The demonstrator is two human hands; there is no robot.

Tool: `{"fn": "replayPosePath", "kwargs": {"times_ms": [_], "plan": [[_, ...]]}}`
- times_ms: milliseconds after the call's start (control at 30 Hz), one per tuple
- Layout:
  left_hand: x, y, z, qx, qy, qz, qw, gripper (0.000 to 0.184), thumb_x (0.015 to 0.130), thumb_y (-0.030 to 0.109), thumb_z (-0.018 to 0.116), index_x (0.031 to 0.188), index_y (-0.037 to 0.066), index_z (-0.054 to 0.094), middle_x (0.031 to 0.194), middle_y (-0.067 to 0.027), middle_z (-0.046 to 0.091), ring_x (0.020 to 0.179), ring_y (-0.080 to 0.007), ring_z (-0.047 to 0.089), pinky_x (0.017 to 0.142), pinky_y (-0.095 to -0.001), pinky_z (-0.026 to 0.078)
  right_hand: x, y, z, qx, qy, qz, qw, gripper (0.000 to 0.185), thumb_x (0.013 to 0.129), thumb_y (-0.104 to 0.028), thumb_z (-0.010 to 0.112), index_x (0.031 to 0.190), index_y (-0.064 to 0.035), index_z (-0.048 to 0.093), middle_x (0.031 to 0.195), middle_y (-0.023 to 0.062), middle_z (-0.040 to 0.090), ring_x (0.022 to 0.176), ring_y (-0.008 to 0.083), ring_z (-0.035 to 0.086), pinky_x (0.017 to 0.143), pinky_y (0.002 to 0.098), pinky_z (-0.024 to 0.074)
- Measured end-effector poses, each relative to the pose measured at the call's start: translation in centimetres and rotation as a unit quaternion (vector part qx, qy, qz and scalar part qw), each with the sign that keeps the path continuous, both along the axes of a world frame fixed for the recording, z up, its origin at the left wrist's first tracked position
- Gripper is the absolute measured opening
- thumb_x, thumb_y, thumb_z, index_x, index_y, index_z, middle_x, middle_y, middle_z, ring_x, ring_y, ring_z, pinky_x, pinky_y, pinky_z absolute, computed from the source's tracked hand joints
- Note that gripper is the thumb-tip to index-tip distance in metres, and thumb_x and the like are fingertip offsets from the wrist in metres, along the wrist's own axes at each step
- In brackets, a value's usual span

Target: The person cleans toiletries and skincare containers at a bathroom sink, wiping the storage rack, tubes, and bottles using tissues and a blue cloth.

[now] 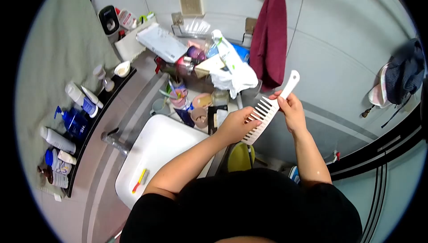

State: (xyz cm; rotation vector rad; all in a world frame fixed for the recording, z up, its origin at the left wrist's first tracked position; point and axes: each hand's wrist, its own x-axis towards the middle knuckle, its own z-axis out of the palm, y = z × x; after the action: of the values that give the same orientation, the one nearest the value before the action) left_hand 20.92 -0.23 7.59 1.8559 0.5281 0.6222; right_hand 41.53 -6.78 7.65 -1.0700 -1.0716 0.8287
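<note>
A white wide-tooth comb (270, 114) is held between both hands, tilted with its handle up and to the right. My right hand (291, 109) grips it where the handle meets the toothed part. At the lower end, my left hand (239, 124) is closed on the teeth, with thumb and fingers on either side. The comb is to the right of the white sink (154, 147), over the floor side. In the sink lies a small tool with a yellow and red handle (141, 180).
A faucet (115, 142) stands left of the sink. A black-edged shelf (91, 142) carries several bottles. Cups (178, 98) and a crowded rack with a white plastic bag (234, 75) are behind the sink. A maroon towel (269, 37) hangs close to the comb. A yellow-green basin (240, 157) sits below.
</note>
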Motion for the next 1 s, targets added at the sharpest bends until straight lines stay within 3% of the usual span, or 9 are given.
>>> {"fn": "replayPosePath", "kwargs": {"times_ms": [67, 200, 233, 500, 567, 667, 800, 933, 1000], "plan": [[-1.0, 0.0, -1.6, -0.075, -0.03, 0.002, 0.997, 0.019, 0.088, 0.014, 0.061, 0.099, -0.001, 0.057, 0.083, -0.006, 0.065, 0.074, -0.0098, 0.061, 0.067, -0.0255, 0.048, -1.6, 1.1, -0.8, 0.01, 0.015, -0.018, 1.0, 0.021, 0.091, -0.016, 0.058, 0.105, -0.0008, 0.056, 0.086, 0.0021, 0.063, 0.076, 0.0072, 0.055, 0.07, 0.0234, 0.0438], [-4.0, -0.1, -4.0, -0.162, -0.047, 0.005, 0.986, 0.017, 0.087, 0.012, 0.063, 0.096, -0.001, 0.058, 0.081, -0.0053, 0.064, 0.076, -0.0085, 0.059, 0.069, -0.0244, 0.046, -3.7, 0.7, 0.0, -0.007, -0.091, -0.001, 0.996, 0.016, 0.09, -0.015, 0.061, 0.098, -0.0008, 0.059, 0.079, -0.0002, 0.06, 0.065, 0.0051, 0.052, 0.059, 0.0206, 0.042], [-5.0, 0.2, -4.6, -0.122, 0.009, -0.004, 0.993, 0.018, 0.089, 0.008, 0.06, 0.105, 0.0, 0.059, 0.094, -0.0041, 0.064, 0.086, -0.0089, 0.06, 0.076, -0.0241, 0.048, -4.4, 0.7, 0.0, -0.006, -0.103, 0.004, 0.995, 0.016, 0.089, -0.014, 0.061, 0.097, -0.0006, 0.059, 0.076, -0.0002, 0.06, 0.063, 0.0052, 0.052, 0.056, 0.0207, 0.0416], [-11.3, -2.8, -1.2, 0.0, 0.034, 0.196, 0.98, 0.014, 0.088, 0.013, 0.062, 0.096, 0.002, 0.06, 0.075, -0.0036, 0.06, 0.068, -0.0085, 0.053, 0.064, -0.0246, 0.044, -8.3, 3.0, 0.7, -0.03, -0.23, 0.078, 0.97, 0.015, 0.089, -0.015, 0.062, 0.091, -0.0004, 0.059, 0.065, 0.0017, 0.059, 0.054, 0.0083, 0.053, 0.05, 0.0244, 0.0407], [-13.2, -3.0, -1.8, 0.041, 0.028, 0.253, 0.966, 0.013, 0.089, 0.014, 0.061, 0.095, 0.003, 0.06, 0.072, -0.0043, 0.058, 0.064, -0.0097, 0.051, 0.062, -0.0253, 0.043, -8.8, 3.9, 0.8, -0.032, -0.328, 0.107, 0.938, 0.015, 0.086, -0.015, 0.064, 0.091, -0.0017, 0.06, 0.065, 0.004, 0.061, 0.055, 0.0137, 0.057, 0.051, 0.0294, 0.0426], [-16.0, -3.4, -2.1, 0.022, 0.007, 0.333, 0.943, 0.012, 0.09, 0.014, 0.059, 0.095, 0.003, 0.059, 0.073, -0.002, 0.058, 0.064, -0.0083, 0.051, 0.061, -0.024, 0.043, -10.0, 5.0, 2.1, 0.058, -0.697, 0.058, 0.713, 0.019, 0.082, -0.015, 0.067, 0.096, -0.0044, 0.062, 0.08, 0.0109, 0.065, 0.074, 0.0263, 0.063, 0.063, 0.0363, 0.0483], [-19.1, -3.7, -3.5, -0.069, -0.049, 0.371, 0.925, 0.013, 0.091, 0.014, 0.058, 0.097, 0.002, 0.059, 0.081, -0.0027, 0.063, 0.071, -0.009, 0.058, 0.065, -0.0242, 0.047, -12.7, 5.4, 1.4, 0.133, -0.506, 0.132, 0.842, 0.035, 0.079, -0.014, 0.068, 0.112, -0.0059, 0.06, 0.115, 0.0172, 0.058, 0.107, 0.0331, 0.056, 0.089, 0.0361, 0.0465], [-19.7, -4.7, -4.6, -0.182, -0.137, 0.354, 0.907, 0.013, 0.093, 0.014, 0.056, 0.098, 0.002, 0.059, 0.081, -0.0013, 0.062, 0.07, -0.0085, 0.058, 0.064, -0.0235, 0.047, -15.9, 6.8, 0.4, 0.115, -0.383, 0.151, 0.904, 0.035, 0.079, -0.013, 0.068, 0.112, -0.0046, 0.058, 0.116, 0.0154, 0.058, 0.106, 0.0334, 0.056, 0.089, 0.0375, 0.0457], [-19.5, -4.9, -5.2, -0.205, -0.133, 0.352, 0.904, 0.013, 0.093, 0.014, 0.056, 0.098, 0.003, 0.059, 0.081, -0.0009, 0.062, 0.069, -0.0082, 0.057, 0.063, -0.0234, 0.047, -16.8, 7.0, 0.6, 0.174, -0.419, 0.111, 0.884, 0.035, 0.078, -0.013, 0.069, 0.111, -0.0044, 0.059, 0.116, 0.0152, 0.058, 0.106, 0.033, 0.057, 0.089, 0.0371, 0.0459]]}}
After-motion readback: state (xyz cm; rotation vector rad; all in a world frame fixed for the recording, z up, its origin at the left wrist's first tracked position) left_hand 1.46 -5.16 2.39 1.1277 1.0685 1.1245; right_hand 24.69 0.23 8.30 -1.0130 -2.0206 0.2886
